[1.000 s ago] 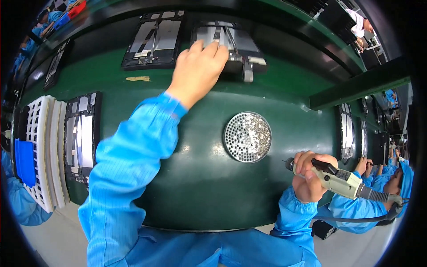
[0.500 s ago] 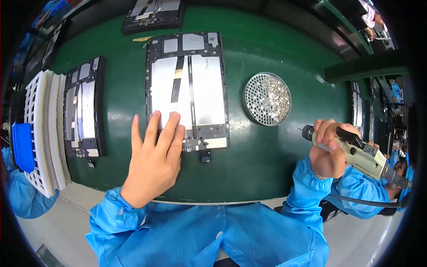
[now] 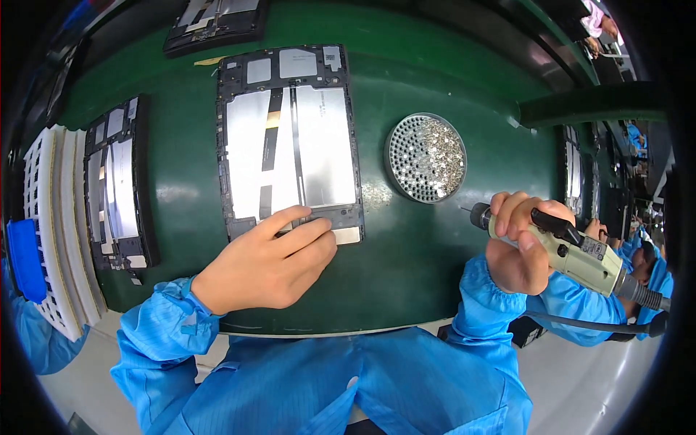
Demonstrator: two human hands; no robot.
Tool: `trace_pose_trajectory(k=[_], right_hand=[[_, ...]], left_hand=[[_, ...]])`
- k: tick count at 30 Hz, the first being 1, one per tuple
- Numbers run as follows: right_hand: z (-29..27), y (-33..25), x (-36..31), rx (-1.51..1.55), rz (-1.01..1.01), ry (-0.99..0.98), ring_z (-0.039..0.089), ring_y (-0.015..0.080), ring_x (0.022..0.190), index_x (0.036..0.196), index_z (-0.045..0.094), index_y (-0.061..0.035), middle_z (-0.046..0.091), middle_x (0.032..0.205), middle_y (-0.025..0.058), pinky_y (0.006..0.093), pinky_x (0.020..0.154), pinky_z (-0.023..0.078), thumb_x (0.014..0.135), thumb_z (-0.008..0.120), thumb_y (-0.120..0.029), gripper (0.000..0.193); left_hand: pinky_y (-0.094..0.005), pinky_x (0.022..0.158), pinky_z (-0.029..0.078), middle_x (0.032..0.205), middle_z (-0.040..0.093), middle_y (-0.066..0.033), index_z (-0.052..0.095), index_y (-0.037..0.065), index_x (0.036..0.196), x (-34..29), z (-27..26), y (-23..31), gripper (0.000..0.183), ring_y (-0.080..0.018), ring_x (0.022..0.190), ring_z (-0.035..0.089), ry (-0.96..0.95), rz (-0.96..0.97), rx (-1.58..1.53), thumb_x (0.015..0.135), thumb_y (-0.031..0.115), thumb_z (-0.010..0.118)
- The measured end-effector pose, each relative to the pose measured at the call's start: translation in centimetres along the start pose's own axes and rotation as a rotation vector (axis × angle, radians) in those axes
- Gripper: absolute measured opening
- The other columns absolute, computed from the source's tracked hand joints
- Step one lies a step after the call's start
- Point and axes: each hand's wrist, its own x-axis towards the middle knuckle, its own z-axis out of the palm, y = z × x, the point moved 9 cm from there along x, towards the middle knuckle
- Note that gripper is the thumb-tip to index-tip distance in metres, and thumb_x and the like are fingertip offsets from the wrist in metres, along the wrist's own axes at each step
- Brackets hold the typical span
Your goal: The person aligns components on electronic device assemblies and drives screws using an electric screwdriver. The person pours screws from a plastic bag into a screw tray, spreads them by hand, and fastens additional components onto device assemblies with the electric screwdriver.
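An opened tablet with two silvery battery panels and a dark flex cable lies face down in the middle of the green bench. My left hand rests over its lower edge, fingers stretched out and slightly apart, the fingertips touching the dark lower strip; the thumb is hidden. To the right, my right hand is wrapped round a pale green electric screwdriver, held in the air with its thin bit pointing left. Between the tablet and the screwdriver sits a round perforated tray with many small shiny screws.
More opened tablets lie at the left and at the far edge. White foam trays with a blue bin stand far left. A green bar juts in at right. Another person's blue sleeve is close behind the screwdriver.
My left hand has slid down and right from the battery panel to the tablet's lower edge, its fingers now turned rightward. My right hand still holds the screwdriver. The view has shifted slightly.
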Motion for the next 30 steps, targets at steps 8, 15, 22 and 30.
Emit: trace_pose_trajectory(k=[8, 15, 22, 30], right_hand=[[0.6, 0.1, 0.1, 0.025, 0.006, -0.048, 0.050, 0.0211, 0.060, 0.113, 0.049, -0.0013, 0.051, 0.069, 0.0101, 0.0411, 0.064, 0.041, 0.071, 0.054, -0.006, 0.042], [1.0, 0.5, 0.2, 0.009, 0.015, -0.058, 0.050, 0.0211, 0.059, 0.113, 0.049, -0.0017, 0.051, 0.069, 0.0106, 0.0408, 0.063, 0.042, 0.070, 0.054, -0.005, 0.043], [1.2, 0.6, 0.5, 0.002, 0.029, -0.070, 0.049, 0.0211, 0.058, 0.113, 0.048, -0.0022, 0.051, 0.068, 0.0105, 0.0417, 0.064, 0.042, 0.071, 0.054, -0.005, 0.043], [2.7, 1.7, 1.2, -0.005, 0.078, -0.073, 0.050, 0.0221, 0.064, 0.115, 0.046, -0.0051, 0.049, 0.070, 0.0086, 0.0431, 0.066, 0.042, 0.075, 0.056, -0.005, 0.041]], left_hand=[[-0.0425, 0.084, 0.048, 0.101, 0.059, -0.0137, 0.066, -0.002, 0.095, 0.2, -0.3, -2.3, 0.029, -0.0292, 0.101, 0.058, 0.120, -0.229, -0.175, 0.068, 0.007, 0.072], [-0.0407, 0.079, 0.049, 0.097, 0.058, -0.0145, 0.066, -0.003, 0.089, 0.5, 0.3, -1.2, 0.023, -0.0309, 0.096, 0.059, 0.124, -0.163, -0.163, 0.068, 0.004, 0.071], [-0.0411, 0.077, 0.050, 0.087, 0.058, -0.0151, 0.064, -0.007, 0.077, 0.2, 0.1, -1.1, 0.017, -0.0305, 0.092, 0.058, 0.235, -0.188, -0.144, 0.064, 0.003, 0.066], [-0.0446, 0.080, 0.052, 0.085, 0.061, -0.0165, 0.063, -0.006, 0.078, 0.9, 0.0, -0.7, 0.019, -0.0332, 0.092, 0.061, 0.129, -0.165, -0.072, 0.065, 0.004, 0.073]])
